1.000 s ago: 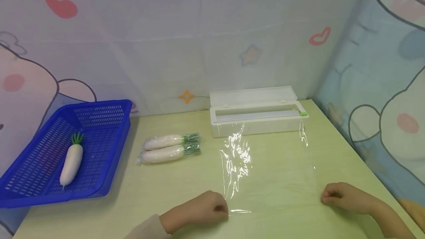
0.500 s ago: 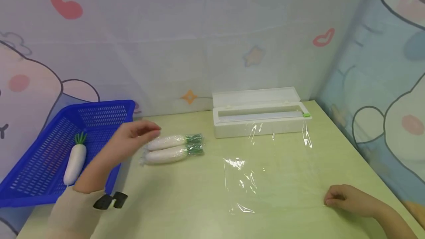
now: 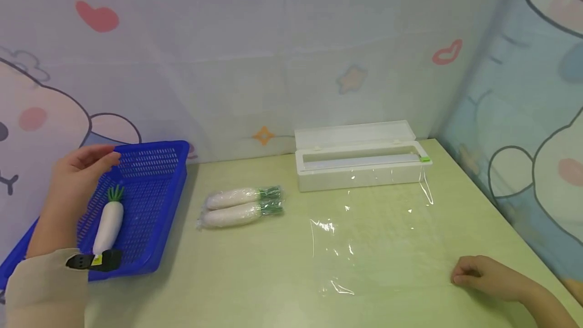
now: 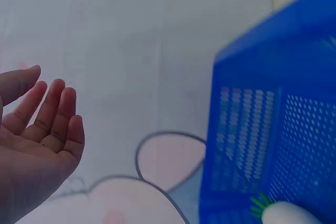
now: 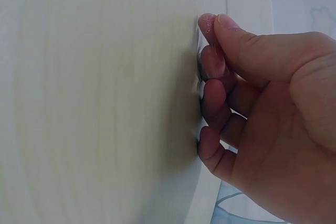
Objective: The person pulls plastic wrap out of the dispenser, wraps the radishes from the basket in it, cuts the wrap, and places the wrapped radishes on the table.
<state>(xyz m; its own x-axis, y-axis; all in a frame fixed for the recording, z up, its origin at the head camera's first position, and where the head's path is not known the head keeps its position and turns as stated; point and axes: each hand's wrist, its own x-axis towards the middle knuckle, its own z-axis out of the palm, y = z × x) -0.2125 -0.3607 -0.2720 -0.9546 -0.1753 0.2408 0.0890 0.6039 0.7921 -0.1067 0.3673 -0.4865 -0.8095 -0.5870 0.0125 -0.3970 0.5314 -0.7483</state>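
Note:
My left hand (image 3: 75,178) is raised over the left side of the blue basket (image 3: 169,211), fingers loosely bent and holding nothing. In the left wrist view, its relaxed fingers (image 4: 55,109) are apart from the basket wall. One white radish (image 3: 109,224) with a green top lies inside the basket. At the right, my right hand (image 3: 492,277) pinches the near right corner of a clear sheet of cling film (image 3: 373,247) between thumb and forefinger, low at the tabletop. This sheet stretches back to a white cling film dispenser (image 3: 364,178) whose lid stands up.
Two radishes (image 3: 241,206) wrapped in film lie side by side between the basket and the sheet. A green slider (image 3: 424,159) sits at the right end of the dispenser's cutter bar. Patterned cloth (image 3: 227,65) hangs behind the table and along its right side.
My left hand has let go of the film's near left corner and travelled up and left, past the wrapped radishes, to the basket. The right hand keeps its pinch in place.

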